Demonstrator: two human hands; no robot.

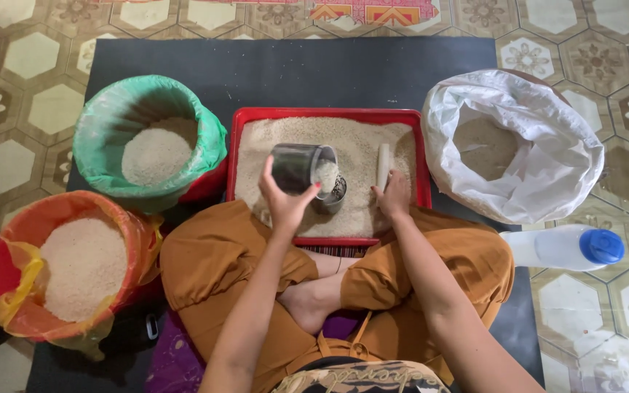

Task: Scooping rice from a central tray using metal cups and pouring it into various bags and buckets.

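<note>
I sit cross-legged with a red tray [327, 114] full of rice grains across my knees. My left hand [284, 199] grips a dark see-through cup [297, 167], tipped on its side with rice at its mouth, over a small metal cup [333, 196] standing in the grains. My right hand [394, 195] rests on the rice near the tray's right side, fingers touching the lower end of a white stick-like tool [383, 164] that lies on the grains.
A green-lined bucket [113, 120] and an orange-lined bucket [58, 211], both holding rice, stand to my left. A white sack [540, 138] of grain sits open on my right. A white bottle with blue cap [566, 246] lies beside my right knee. A dark mat covers the tiled floor.
</note>
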